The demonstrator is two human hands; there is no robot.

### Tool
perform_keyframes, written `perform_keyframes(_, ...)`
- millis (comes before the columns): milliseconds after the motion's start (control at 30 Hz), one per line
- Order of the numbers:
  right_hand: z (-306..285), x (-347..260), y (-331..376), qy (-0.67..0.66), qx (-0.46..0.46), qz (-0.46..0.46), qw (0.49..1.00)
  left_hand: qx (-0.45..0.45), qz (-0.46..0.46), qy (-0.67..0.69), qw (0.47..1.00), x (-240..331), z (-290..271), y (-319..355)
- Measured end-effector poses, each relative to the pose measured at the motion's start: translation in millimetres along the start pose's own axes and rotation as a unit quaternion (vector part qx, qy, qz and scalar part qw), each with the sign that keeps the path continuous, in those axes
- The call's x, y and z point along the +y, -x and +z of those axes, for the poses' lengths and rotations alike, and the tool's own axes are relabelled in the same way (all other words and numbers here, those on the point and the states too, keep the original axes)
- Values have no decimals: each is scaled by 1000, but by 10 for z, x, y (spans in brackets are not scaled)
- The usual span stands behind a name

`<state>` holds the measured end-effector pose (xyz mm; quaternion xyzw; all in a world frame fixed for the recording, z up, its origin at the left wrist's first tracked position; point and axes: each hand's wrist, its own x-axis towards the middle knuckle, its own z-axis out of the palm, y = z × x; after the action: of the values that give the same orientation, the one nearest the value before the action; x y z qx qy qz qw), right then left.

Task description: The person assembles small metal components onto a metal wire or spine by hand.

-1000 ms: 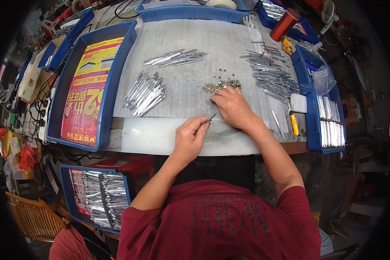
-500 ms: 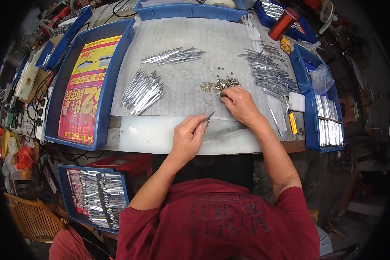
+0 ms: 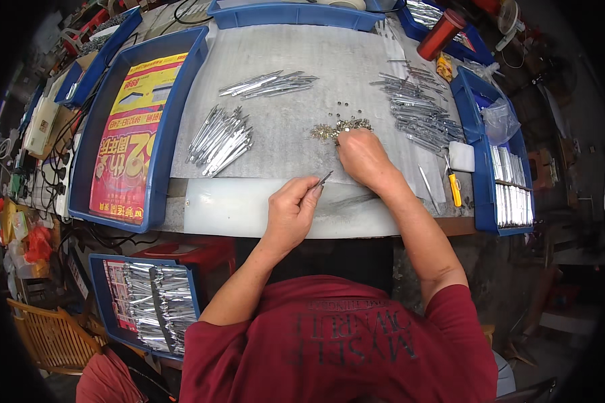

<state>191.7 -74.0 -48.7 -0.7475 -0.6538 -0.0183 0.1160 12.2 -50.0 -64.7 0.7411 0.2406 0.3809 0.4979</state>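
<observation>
Blue plastic forms a shallow tray (image 3: 171, 127), lined with a pink-and-yellow printed sheet (image 3: 131, 148), well to the left of the fingers of the person's left hand (image 3: 292, 205). Left of those fingers and lower, a second tray (image 3: 102, 289) holds rows of silvery strips (image 3: 141, 295). On the pale liner (image 3: 282, 50) covering the worktable, a fanned bundle of bright metal strips (image 3: 223, 142) lies beyond and left of the left fingers, with a looser spread of strips (image 3: 267, 84) farther out. The left thumb and fingers are clamped on a thin dark metal piece (image 3: 326, 177), its tip jutting away from the person; a glossy white board (image 3: 228, 208) lies below the hand.

Beyond the left fingers, a heap of tiny brass-coloured and silvery fittings (image 3: 325, 131) meets the right hand (image 3: 363, 156), whose fingers are bunched together at its near side. Their tips are hidden, and whether they grip a fitting cannot be told. Small round parts (image 3: 346, 103) lie scattered just past them. Right of the right fingers spreads a broad pile of duller metal strips (image 3: 420, 111); nearer the person lie a slim pointed tool (image 3: 429, 188) and a yellow-handled screwdriver (image 3: 456, 190). Farthest right of the fingers, a blue bin (image 3: 485, 195) holds a clear plastic bag (image 3: 499, 124) and stacked strips (image 3: 513, 201).
</observation>
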Motion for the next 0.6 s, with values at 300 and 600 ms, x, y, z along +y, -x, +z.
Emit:
perform_keyframes(300, -8, 7, 62, -60, 15, 83, 995, -3, -7, 3, 1000, -1, -5, 3)
perform_keyframes(600, -200, -55, 298, -534, 11, 214, 818, 25, -53, 62, 996, -107, 72, -40)
